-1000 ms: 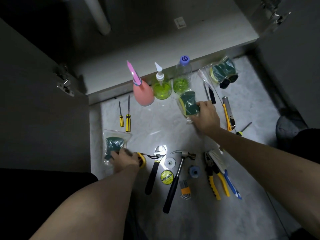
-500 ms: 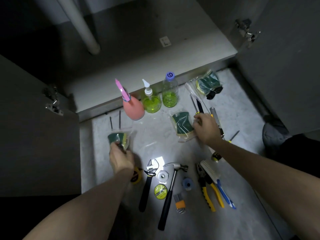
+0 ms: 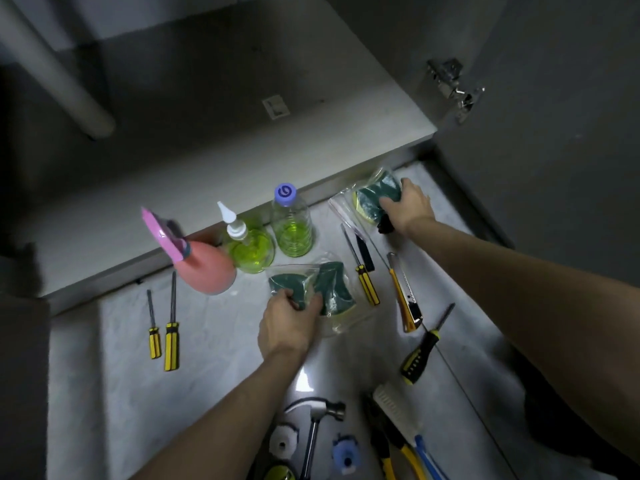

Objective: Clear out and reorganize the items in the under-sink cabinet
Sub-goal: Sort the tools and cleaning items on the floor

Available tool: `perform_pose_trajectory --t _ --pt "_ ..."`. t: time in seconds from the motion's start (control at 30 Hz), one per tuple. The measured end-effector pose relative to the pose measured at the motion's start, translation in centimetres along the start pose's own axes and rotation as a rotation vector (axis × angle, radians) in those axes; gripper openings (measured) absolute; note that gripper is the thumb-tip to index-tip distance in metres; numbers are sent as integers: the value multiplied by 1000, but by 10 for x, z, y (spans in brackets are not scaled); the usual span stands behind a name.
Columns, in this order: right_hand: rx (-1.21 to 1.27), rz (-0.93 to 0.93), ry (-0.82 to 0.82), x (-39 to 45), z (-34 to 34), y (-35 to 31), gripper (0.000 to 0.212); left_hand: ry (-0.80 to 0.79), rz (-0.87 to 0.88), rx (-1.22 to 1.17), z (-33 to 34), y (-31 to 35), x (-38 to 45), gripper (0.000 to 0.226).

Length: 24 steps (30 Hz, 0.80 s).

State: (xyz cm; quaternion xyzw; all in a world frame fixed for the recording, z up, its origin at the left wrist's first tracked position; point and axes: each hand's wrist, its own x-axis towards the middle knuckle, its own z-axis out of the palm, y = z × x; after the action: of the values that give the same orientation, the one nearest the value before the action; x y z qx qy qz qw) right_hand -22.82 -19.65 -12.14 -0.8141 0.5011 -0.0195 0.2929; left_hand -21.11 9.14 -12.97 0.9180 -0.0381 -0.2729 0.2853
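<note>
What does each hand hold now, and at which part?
The left hand grips a bagged green sponge at its near end. The right hand grips another bagged sponge at its right side.

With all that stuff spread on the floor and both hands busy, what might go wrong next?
The left hand grips a bagged sponge right beside the pump bottle and the pink spray bottle; a careless swing might tip one over.

The right hand holds another sponge bag, and its forearm passes above the utility knife and a screwdriver, so lowering the arm might nudge or scrape them.

The dim light makes small tools easy to miss.
</note>
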Motion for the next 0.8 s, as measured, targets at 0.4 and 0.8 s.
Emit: perform_pose_trajectory --t 0.4,0.8 --pt "-44 -27 3 -41 -2 20 19 -3 -150 -76 10 28 20 59" --pt "-368 -301 60 -49 14 2 29 93 168 21 -24 -7 -5 12"
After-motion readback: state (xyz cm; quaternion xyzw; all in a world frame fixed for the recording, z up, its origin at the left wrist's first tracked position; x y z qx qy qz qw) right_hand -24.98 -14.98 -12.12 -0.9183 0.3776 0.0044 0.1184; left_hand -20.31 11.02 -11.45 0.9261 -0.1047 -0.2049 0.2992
